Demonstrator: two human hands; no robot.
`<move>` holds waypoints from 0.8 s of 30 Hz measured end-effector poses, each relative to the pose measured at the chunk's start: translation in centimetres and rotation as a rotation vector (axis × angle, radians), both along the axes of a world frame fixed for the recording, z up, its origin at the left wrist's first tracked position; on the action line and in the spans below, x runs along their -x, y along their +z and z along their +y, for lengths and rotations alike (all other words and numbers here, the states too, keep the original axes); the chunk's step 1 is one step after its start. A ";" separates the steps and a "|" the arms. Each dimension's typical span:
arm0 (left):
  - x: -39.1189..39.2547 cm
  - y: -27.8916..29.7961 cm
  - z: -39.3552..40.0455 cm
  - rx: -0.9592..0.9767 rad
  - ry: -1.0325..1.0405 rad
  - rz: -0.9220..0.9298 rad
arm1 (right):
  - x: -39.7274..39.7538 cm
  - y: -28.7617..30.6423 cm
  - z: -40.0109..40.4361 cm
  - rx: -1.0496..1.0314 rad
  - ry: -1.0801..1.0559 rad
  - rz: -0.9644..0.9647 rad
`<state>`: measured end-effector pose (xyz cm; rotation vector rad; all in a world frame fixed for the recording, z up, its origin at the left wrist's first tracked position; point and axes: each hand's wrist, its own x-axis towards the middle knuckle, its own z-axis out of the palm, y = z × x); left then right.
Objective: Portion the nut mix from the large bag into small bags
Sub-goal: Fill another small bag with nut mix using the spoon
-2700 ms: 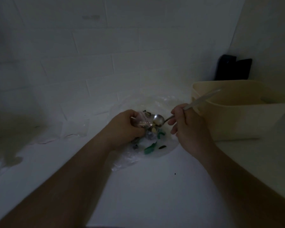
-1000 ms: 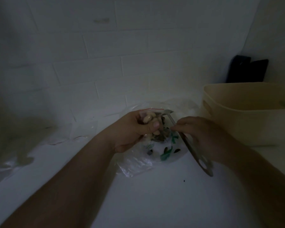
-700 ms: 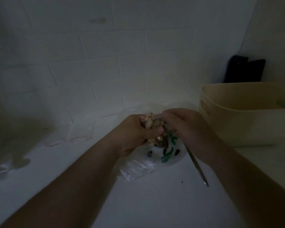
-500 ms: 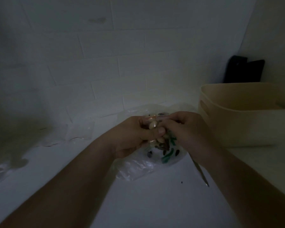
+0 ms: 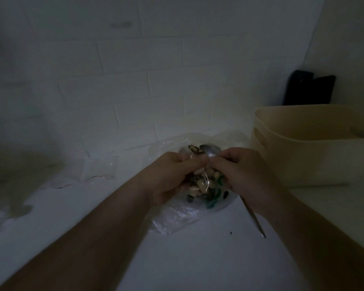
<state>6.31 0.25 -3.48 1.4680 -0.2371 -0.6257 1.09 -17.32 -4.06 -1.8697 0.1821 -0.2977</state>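
White brick wall backed a pale counter (image 5: pixel 198 259). Both forearms converged over the large bag (image 5: pixel 172 217); the left hand (image 5: pixel 172 175) and right hand (image 5: pixel 242 175) pinched the small bag (image 5: pixel 202 181) of nuts at its top, a spoon (image 5: pixel 253 217) tucked under the right. A beige bin (image 5: pixel 313 156) crowded the right edge.

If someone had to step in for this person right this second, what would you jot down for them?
Left hand: pinches the top of the small bag, which holds nuts.
Right hand: pinches the same bag top from the other side, with the spoon tucked in it, bowl up behind the fingers, handle pointing down toward the table.
Large bag: lies on the white table under the hands, some mix inside.
Beige bin: to the right.
Done: this small bag is filled.
Left: probably seal it, set it aside, fill more.
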 end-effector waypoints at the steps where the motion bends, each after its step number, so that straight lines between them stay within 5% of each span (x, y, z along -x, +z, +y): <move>1: 0.0 0.0 0.1 -0.014 -0.003 0.002 | 0.0 0.0 -0.1 -0.020 0.002 0.000; 10: 0.2 0.4 0.1 0.031 -0.013 0.202 | 0.0 -0.3 -0.1 -0.078 0.004 -0.027; 24: 0.4 0.9 -0.3 0.042 0.012 0.253 | -0.3 -0.5 0.0 -0.113 -0.048 -0.050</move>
